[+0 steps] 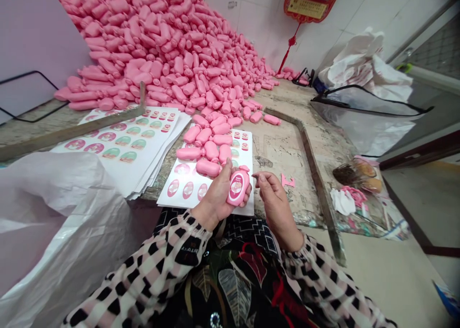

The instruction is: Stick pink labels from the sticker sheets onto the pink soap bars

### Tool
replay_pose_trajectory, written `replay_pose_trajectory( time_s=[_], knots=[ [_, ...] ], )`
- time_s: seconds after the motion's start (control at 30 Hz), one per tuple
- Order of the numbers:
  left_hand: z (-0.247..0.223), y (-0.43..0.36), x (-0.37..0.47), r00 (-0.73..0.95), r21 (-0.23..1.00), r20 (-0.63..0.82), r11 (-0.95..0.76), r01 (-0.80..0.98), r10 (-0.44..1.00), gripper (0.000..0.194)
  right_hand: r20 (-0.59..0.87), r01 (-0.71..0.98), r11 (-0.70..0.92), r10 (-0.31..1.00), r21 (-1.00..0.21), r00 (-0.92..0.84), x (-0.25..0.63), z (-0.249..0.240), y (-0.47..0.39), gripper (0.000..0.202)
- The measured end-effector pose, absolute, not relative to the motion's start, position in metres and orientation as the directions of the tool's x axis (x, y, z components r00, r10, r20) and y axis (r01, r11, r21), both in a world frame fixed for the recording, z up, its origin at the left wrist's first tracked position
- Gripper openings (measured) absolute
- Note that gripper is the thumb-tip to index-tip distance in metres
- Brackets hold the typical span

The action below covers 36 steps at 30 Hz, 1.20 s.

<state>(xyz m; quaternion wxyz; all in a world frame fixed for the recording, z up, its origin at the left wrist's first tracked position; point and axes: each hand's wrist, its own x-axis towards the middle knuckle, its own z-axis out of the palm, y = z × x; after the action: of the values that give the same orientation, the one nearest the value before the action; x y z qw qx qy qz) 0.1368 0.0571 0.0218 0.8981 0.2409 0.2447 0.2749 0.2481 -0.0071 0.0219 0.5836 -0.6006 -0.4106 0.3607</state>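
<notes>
My left hand [217,190] is wrapped round a small pink plastic bottle [245,170], tilted with its cap end away from me. An oval pink-and-white sticker [237,186] sits on the bottle's front. Just right of it, my right hand [271,193] is closed in a pinch, apart from the bottle. A small dark tip pokes out at its fingertips, too small to name. Beneath my left hand lies a sticker sheet [168,201] with oval labels, partly covered by several loose pink bottles [207,168].
A big heap of pink bottles [172,45] fills the back of the worn table [280,150]. Stacked sticker sheets [143,167] lie at left, near a metal bar [72,129]. Another bar [309,150], a brush [345,174] and a clear bag [366,122] are at right.
</notes>
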Motion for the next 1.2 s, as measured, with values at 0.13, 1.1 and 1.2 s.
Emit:
replay_pose_trajectory(
  time_s=[0.13, 1.1, 1.2],
  knots=[
    [0.021, 0.057, 0.137, 0.718, 0.569, -0.305, 0.724, -0.39, 0.626, 0.048, 0.168, 0.242, 0.078, 0.91, -0.967, 0.38, 0.249, 0.025, -0.011, 0.018],
    [0.006, 0.028, 0.158, 0.611, 0.943, -0.278, 0.332, 0.027, 0.741, 0.052, -0.082, 0.236, -0.185, 0.919, -0.954, 0.386, 0.323, 0.034, -0.068, 0.037],
    [0.002, 0.028, 0.16, 0.608, 0.941, -0.281, 0.339, 0.021, 0.743, 0.051, -0.077, 0.651, -0.311, 0.929, -0.692, 0.362, 0.341, 0.033, -0.095, 0.034]
  ],
)
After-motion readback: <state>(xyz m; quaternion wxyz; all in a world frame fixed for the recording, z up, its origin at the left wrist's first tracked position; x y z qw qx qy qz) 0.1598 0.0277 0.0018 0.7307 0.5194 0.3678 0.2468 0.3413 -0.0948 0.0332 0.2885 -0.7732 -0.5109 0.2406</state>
